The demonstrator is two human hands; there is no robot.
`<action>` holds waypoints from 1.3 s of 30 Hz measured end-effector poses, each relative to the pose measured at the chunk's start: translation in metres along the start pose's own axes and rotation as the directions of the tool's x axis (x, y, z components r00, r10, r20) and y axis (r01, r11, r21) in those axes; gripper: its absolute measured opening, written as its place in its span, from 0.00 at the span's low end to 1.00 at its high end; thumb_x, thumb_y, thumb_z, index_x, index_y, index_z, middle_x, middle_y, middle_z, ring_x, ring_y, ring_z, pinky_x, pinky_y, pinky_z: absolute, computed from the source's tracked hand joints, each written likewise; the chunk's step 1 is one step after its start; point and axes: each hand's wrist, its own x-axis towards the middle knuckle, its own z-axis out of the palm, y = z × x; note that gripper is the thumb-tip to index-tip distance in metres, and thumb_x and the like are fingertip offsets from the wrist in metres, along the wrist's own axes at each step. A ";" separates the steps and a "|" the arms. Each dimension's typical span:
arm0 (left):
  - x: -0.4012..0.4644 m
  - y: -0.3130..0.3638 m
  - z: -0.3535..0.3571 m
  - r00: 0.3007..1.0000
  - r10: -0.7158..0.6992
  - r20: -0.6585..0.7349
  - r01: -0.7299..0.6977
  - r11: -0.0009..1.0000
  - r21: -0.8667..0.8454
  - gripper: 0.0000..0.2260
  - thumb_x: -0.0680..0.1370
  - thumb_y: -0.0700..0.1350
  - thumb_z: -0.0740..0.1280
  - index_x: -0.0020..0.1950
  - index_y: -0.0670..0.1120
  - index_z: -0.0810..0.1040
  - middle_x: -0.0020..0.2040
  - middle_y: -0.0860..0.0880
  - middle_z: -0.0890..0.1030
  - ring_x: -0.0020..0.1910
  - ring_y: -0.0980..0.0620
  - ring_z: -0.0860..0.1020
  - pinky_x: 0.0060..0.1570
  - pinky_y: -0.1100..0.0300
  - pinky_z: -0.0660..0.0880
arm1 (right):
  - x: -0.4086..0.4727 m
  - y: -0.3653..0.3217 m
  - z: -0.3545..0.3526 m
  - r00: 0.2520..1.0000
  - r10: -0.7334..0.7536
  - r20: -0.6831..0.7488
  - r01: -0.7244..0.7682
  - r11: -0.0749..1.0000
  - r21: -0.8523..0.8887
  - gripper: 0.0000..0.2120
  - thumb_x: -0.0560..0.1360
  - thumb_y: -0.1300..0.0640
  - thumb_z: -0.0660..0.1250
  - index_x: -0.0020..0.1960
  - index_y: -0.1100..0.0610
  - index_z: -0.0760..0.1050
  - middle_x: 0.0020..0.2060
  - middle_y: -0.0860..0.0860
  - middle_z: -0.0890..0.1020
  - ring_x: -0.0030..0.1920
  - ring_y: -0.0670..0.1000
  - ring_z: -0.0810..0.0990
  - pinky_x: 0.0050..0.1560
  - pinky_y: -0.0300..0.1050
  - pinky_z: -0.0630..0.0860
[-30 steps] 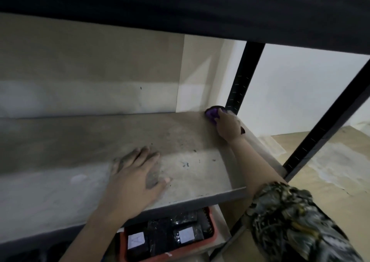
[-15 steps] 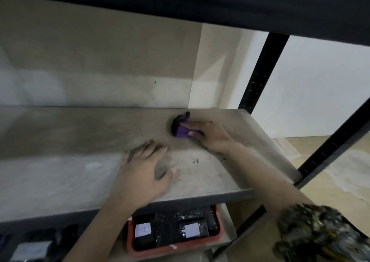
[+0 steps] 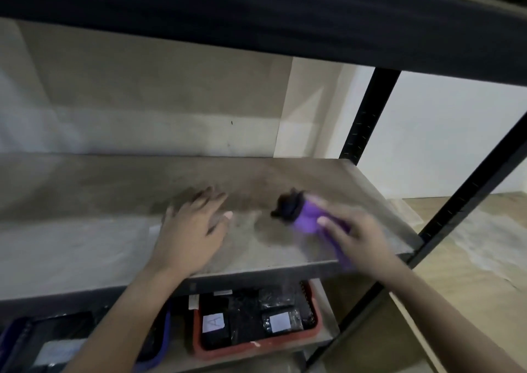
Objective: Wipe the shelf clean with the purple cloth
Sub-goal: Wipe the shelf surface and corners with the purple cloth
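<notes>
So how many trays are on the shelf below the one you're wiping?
2 in view: a red tray below the shelf's right half, and a blue tray to its left, partly behind the left arm. More may be hidden.

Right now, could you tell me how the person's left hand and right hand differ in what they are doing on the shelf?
The left hand lies flat and empty on the shelf, fingers spread; the right hand presses the purple cloth down. The left hand looks fairly sharp, the right hand is motion-blurred. The left sits mid-shelf, the right nearer the right front corner. Both are bare and touch the same shelf.
</notes>
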 end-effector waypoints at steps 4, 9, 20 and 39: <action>-0.008 -0.045 -0.023 0.998 -0.027 0.063 0.017 0.987 0.158 0.40 0.66 0.72 0.37 0.74 0.60 0.58 0.76 0.53 0.60 0.72 0.48 0.63 0.69 0.43 0.56 | 0.056 0.055 -0.012 0.896 0.309 -0.319 -0.371 0.916 -0.155 0.17 0.78 0.55 0.59 0.67 0.50 0.70 0.56 0.56 0.80 0.51 0.55 0.79 0.46 0.39 0.67; -0.025 -0.106 -0.038 0.989 -0.094 0.114 0.064 0.969 0.237 0.45 0.63 0.77 0.36 0.75 0.59 0.57 0.77 0.54 0.56 0.75 0.51 0.56 0.71 0.42 0.52 | 0.106 0.104 0.024 0.809 0.516 -0.279 -0.587 0.715 -0.380 0.18 0.79 0.52 0.56 0.68 0.55 0.66 0.57 0.63 0.77 0.56 0.63 0.75 0.56 0.53 0.72; -0.034 -0.123 -0.039 0.985 -0.145 0.092 0.128 0.977 0.171 0.50 0.58 0.80 0.34 0.75 0.59 0.56 0.77 0.59 0.52 0.75 0.60 0.46 0.73 0.45 0.49 | 0.185 0.060 0.098 0.950 0.305 0.067 -0.245 0.861 -0.446 0.26 0.77 0.44 0.60 0.73 0.49 0.61 0.66 0.57 0.74 0.64 0.61 0.72 0.60 0.48 0.67; -0.036 -0.121 -0.041 0.991 -0.073 0.115 0.053 0.985 0.167 0.44 0.63 0.75 0.40 0.75 0.55 0.54 0.78 0.54 0.51 0.76 0.54 0.46 0.71 0.44 0.50 | 0.006 -0.088 0.104 0.930 0.028 0.367 -0.013 0.999 -0.044 0.19 0.74 0.57 0.68 0.63 0.44 0.73 0.55 0.38 0.79 0.39 0.38 0.81 0.39 0.33 0.77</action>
